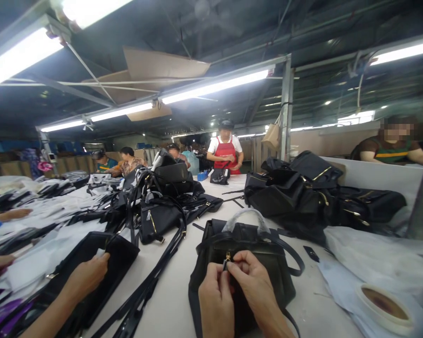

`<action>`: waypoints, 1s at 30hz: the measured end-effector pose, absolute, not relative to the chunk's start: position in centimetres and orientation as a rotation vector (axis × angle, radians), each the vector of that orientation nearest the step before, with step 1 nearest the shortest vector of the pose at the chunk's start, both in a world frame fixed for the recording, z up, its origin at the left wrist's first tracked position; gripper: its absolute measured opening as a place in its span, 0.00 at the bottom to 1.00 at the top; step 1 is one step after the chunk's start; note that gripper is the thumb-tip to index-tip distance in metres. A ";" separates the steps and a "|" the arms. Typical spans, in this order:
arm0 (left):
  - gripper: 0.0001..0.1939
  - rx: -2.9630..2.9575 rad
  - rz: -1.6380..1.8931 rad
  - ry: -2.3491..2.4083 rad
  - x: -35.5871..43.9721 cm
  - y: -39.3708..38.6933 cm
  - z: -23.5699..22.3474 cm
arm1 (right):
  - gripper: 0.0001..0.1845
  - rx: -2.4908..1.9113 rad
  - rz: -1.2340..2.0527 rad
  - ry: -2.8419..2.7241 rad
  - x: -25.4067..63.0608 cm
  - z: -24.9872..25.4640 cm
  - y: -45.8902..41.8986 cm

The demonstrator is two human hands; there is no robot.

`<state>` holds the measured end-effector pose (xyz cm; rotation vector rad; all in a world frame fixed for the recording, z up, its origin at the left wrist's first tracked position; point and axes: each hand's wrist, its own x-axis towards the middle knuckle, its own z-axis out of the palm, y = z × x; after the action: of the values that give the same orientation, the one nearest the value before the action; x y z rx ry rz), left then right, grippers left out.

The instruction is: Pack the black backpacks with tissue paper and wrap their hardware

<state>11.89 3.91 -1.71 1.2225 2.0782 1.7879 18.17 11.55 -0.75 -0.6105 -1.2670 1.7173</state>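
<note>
A black handbag (278,263) lies on the white table in front of me, its top handle wrapped in clear plastic (245,217). Gold hardware (228,256) shows at the middle of its front, with a small dark zipper pull (225,265) hanging from it. My left hand (215,298) pinches this pull between thumb and forefinger. From the other side, my right hand (252,281) closes its fingertips on the same pull. Both hands rest over the bag's front, which they partly hide.
Black bags are heaped at the right (289,197) and left (162,216). Long black straps (151,281) cross the table. At the lower right sits a tape roll (384,307) near plastic sheeting (370,253). A co-worker's hand (91,274) works on another bag at left; a person in a red apron (224,152) stands opposite.
</note>
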 end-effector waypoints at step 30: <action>0.25 0.703 1.429 1.421 9.2 4.2 1.2 | 0.02 -0.859 1.145 -1.646 18.0 0.6 11.9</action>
<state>9.22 4.18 1.21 0.7028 1.4215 1.4290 17.97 11.91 0.64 -0.8595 -1.6464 1.1454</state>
